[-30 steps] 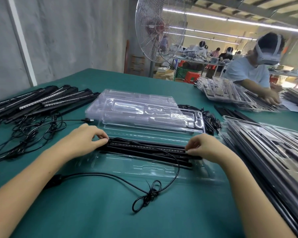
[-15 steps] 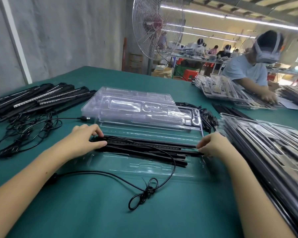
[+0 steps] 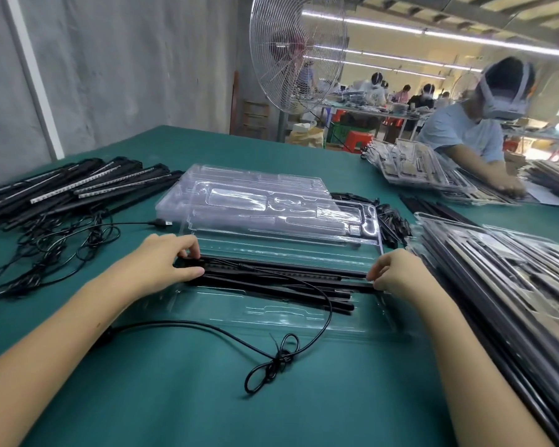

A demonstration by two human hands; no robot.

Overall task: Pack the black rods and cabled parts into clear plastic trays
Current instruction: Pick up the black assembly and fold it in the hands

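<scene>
A clear plastic tray [image 3: 281, 312] lies open on the green table in front of me. Several black rods [image 3: 271, 279] lie lengthwise in it. My left hand [image 3: 162, 262] pinches the left ends of the rods between thumb and fingers. My right hand [image 3: 394, 272] grips their right ends at the tray's right side. A black cable [image 3: 326, 304] runs off the rods, loops over the tray's front edge and ends in a tied bundle [image 3: 278, 362] on the table.
A stack of empty clear trays [image 3: 265, 204] sits just behind. Loose black rods [image 3: 68, 188] and tangled cables [image 3: 52, 243] lie at the left. Filled trays [image 3: 504, 285] are piled at the right. Small black parts [image 3: 391, 221] lie behind them. Another person [image 3: 465, 137] works across the table; a fan [image 3: 297, 50] stands beyond.
My right hand has slid rightward along the rods to their right ends. My left hand has stayed at the left ends. The rods sit lower in the tray.
</scene>
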